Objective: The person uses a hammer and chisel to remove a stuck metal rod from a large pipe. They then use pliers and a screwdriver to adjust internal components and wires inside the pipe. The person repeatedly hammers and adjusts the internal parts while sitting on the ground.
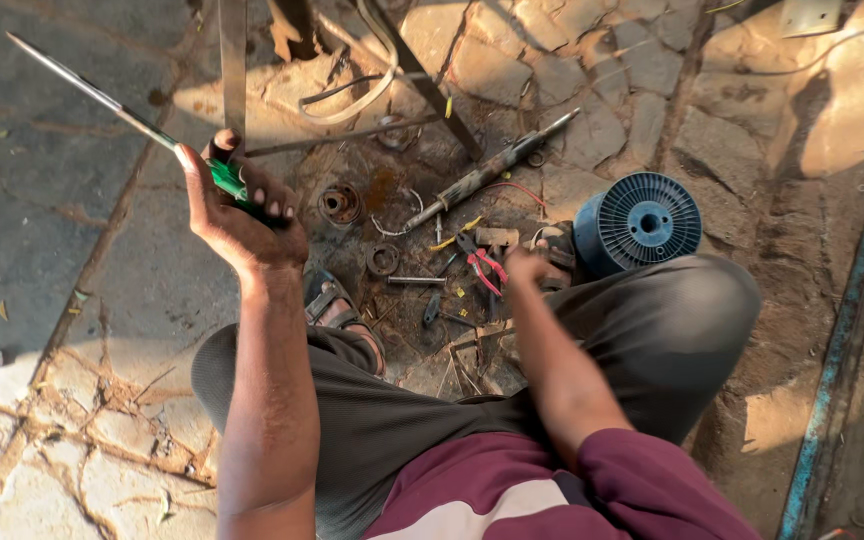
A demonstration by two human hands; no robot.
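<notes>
The left hand (237,210) is closed around the green handle of a long screwdriver (102,98). The tool's long axis runs diagonally: the thin metal shaft points up and away to the far left, over the stone ground (42,200), and the handle end sits in the fist. The right hand (527,265) is low over a pile of small parts, close to red-handled pliers (487,265); it is blurred, so its fingers cannot be told. A blue plastic spool (642,225) lies just beside the person's knee.
</notes>
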